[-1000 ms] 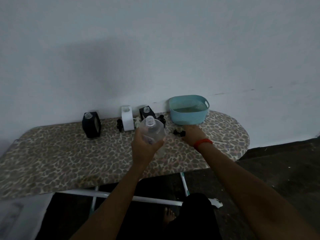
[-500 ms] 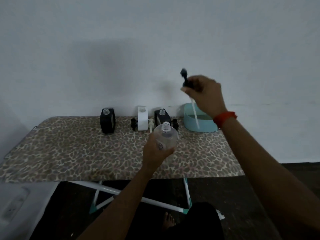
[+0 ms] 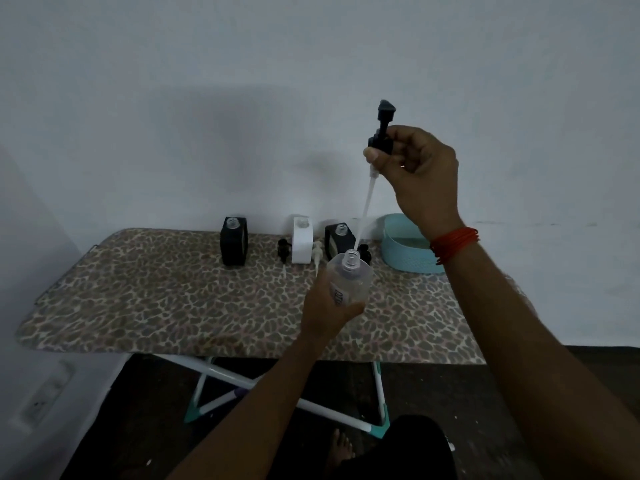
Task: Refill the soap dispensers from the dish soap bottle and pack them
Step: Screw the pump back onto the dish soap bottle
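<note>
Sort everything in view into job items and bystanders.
Job items: left hand, clear bottle, right hand, black pump, left black dispenser, white dispenser, right black dispenser, loose white pump, teal basket.
Bystanders: wall socket, leopard-print board.

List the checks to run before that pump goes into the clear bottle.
1. Grip: left hand holds the clear bottle: ok.
2. Neck: uncapped and open: ok.
3. Pump: right hand pinches the black pump at its collar: ok.
4. Aim: dip tube slants down toward the neck: ok.
5. Entry: tube tip inside the neck: cannot tell.
6. Fill: soap in the bottle: cannot tell, the light is dim.
</note>
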The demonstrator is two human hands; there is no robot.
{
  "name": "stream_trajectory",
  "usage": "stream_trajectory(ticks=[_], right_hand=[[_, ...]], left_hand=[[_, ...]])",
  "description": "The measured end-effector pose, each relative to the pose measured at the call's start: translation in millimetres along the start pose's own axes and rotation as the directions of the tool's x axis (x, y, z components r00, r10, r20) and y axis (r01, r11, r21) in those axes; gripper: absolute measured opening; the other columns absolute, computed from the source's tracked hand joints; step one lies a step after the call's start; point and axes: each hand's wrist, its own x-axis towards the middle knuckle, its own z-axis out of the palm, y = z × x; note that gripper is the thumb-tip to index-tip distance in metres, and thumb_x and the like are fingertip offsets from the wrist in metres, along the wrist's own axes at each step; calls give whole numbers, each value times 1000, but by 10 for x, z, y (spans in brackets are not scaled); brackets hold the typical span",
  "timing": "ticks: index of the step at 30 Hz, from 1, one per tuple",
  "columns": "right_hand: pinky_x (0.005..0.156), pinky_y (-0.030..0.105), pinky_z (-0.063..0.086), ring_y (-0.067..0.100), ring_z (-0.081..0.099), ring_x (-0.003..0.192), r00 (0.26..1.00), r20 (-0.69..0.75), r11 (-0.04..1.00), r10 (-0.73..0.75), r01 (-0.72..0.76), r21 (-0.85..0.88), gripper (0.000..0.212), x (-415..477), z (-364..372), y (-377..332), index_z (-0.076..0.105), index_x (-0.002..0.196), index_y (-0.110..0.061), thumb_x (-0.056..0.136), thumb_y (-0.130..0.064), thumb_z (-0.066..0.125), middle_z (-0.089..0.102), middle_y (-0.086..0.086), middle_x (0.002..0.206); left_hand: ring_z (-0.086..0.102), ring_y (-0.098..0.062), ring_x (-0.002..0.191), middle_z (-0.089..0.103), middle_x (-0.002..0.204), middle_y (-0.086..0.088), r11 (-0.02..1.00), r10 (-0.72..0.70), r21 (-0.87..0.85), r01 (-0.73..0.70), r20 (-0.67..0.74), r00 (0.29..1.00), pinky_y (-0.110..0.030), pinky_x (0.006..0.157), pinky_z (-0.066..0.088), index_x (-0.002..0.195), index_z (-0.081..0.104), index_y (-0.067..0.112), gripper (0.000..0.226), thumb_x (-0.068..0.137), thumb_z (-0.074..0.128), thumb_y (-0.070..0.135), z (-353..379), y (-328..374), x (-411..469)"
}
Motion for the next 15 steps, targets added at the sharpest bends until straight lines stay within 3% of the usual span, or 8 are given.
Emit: stream_trajectory(ticks=[3,9,15], right_hand=[[85,41,61,23,74,90,1000,2,1000,-4,4,-8,35,-37,36,-4,70,112,-10,83,-27,81,77,0,102],[83,44,61,33,72,89,998,-12,999,-54,54,10,39,3,10,-92,70,113,-7,82,-29,81,77,3,103],[84,45,61,27,74,89,1000,16,1000,11,-11,-7,38,-144,66,77,71,112,-8,82,-30,80,77,1,101]], left_hand=[[55,13,108,60,121,12,1000,-8,0,8,5,1000,-9,87,45,138,45,17,90,62,91,32,5,-20,8],[59,-4,110,61,125,7,1000,-15,23,15,-10,1000,-25,90,51,139,44,21,93,60,89,44,17,-29,26],[59,-8,114,61,128,4,999,-19,41,20,-23,1000,-31,93,52,139,43,20,94,60,90,40,22,-39,25]])
